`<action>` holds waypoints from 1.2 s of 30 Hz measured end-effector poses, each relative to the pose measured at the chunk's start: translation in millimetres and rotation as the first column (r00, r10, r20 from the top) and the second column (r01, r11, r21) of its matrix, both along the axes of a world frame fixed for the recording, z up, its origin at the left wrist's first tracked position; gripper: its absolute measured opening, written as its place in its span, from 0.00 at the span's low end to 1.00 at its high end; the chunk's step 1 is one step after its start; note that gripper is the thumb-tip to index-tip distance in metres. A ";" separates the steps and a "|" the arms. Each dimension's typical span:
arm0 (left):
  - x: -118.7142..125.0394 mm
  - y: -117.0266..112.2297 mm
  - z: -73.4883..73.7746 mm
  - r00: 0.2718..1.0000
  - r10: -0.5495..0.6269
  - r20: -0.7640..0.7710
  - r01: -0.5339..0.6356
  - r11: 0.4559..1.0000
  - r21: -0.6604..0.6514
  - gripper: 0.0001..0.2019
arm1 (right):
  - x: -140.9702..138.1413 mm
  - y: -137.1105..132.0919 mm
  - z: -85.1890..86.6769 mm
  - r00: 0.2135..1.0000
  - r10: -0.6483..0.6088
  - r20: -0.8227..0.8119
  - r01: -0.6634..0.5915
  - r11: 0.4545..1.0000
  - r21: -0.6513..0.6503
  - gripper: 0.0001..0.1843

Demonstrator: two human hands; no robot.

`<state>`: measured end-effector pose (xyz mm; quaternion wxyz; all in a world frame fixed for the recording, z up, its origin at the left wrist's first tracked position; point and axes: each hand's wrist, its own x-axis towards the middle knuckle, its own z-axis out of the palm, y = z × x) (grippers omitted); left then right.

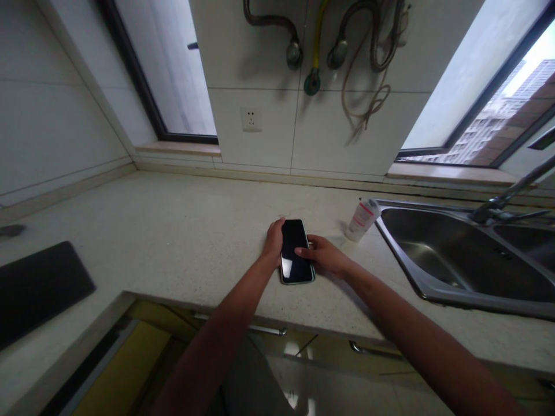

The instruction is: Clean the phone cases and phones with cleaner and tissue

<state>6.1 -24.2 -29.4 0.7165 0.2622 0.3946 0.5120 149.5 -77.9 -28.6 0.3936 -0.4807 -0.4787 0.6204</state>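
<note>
A smartphone (293, 240) with a dark screen and a pale edge is held between both hands, just over the countertop (208, 231). My left hand (273, 241) is closed along its left side, the fingers mostly out of sight. From the right, my right hand (324, 254) grips the other side, its thumb lying across the screen and its fingers at the edge or behind. A bright reflection shows on the lower part of the glass. Whether the phone rests on the counter, I cannot tell.
A clear plastic cup (363, 219) with pink print stands right of the phone, beside a steel sink (433, 254) with a faucet (494, 208). A black panel (43, 283) lies at the left. Hoses (321, 34) and a socket (251, 119) are on the wall.
</note>
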 end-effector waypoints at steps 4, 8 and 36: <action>-2.1 2.9 4.4 0.978 -0.146 0.152 0.169 0.974 -0.153 0.15 | 0.3 2.4 2.3 0.988 -0.113 -0.104 0.109 0.993 -0.046 0.22; -1.8 2.7 2.9 0.989 -0.108 0.096 0.112 0.993 -0.030 0.12 | -1.9 1.5 7.6 0.979 -0.150 -0.139 0.143 0.988 -0.056 0.20; -8.3 11.4 -2.6 0.999 0.050 0.016 -0.051 0.993 0.109 0.17 | -2.9 2.0 4.2 0.984 -0.075 -0.159 0.078 0.997 0.011 0.24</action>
